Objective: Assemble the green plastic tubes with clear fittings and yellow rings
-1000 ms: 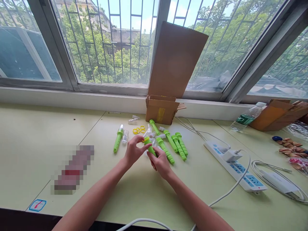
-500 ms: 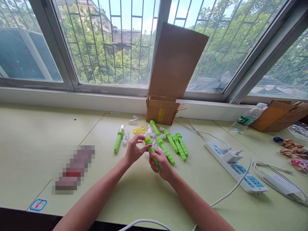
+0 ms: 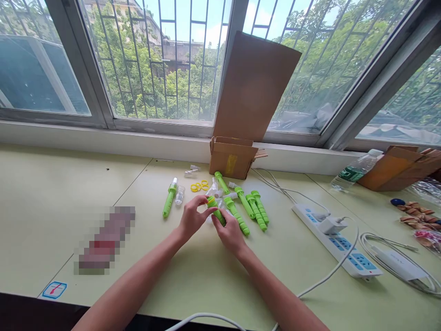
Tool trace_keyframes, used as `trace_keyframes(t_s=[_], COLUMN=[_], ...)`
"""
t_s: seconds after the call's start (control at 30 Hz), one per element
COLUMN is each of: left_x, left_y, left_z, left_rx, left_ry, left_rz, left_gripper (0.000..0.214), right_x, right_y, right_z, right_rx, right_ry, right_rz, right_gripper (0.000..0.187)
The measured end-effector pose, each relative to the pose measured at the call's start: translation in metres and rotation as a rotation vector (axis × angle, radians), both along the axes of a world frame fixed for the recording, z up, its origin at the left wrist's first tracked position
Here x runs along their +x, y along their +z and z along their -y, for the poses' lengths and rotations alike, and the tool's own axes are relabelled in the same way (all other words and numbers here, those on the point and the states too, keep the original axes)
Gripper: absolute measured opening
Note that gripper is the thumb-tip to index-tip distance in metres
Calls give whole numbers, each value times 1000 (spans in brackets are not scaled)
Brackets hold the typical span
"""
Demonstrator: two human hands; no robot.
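Note:
My right hand (image 3: 230, 233) is closed round the body of a green plastic tube (image 3: 219, 216), which tilts with its top away from me. At that top end sits a yellow ring (image 3: 211, 201), and my left hand (image 3: 192, 219) pinches there with thumb and fingertips. The tube's lower end is hidden by my right hand. Just beyond lie several loose yellow rings (image 3: 195, 187). More green tubes (image 3: 237, 217) with ribbed bodies rest to the right. On the left are a green tube with a clear top (image 3: 168, 202) and a clear plastic piece (image 3: 179, 195).
An open cardboard box (image 3: 230, 161) stands against the window sill. To the right are a white power strip (image 3: 339, 243) with plugs, a coiled cable with adapter (image 3: 399, 263) and a water bottle (image 3: 356, 170). A blurred-out object (image 3: 108, 241) lies left. A white cable (image 3: 320, 287) crosses the front.
My right hand has shifted up the green tube and wrapped further over it, covering its lower end. My left hand keeps its pinch at the yellow-ringed top.

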State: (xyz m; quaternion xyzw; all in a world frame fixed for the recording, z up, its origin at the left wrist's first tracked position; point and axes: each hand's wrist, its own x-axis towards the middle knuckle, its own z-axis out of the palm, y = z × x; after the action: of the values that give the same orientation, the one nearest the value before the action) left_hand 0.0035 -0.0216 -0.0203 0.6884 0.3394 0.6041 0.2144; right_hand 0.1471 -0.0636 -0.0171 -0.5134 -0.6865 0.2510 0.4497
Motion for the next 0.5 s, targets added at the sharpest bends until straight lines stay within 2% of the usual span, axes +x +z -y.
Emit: trace_keyframes(t_s=[0.13,0.33,0.5], left_x=[-1,-1,-1], left_y=[0,0,2], left_z=[-1,-2,-1], left_rx=[-1,-12,-28], left_ry=[-1,13,4], left_rz=[-26,-31,-5], left_gripper=[26,26,26], right_x=[-1,-4,-6], right_y=[-4,-7,-4], right_z=[0,1,4], right_rx=[-56,-278,-356], right_ry=[22,125,163], right_rz=[-92,-338,-457], right_gripper=[25,28,29])
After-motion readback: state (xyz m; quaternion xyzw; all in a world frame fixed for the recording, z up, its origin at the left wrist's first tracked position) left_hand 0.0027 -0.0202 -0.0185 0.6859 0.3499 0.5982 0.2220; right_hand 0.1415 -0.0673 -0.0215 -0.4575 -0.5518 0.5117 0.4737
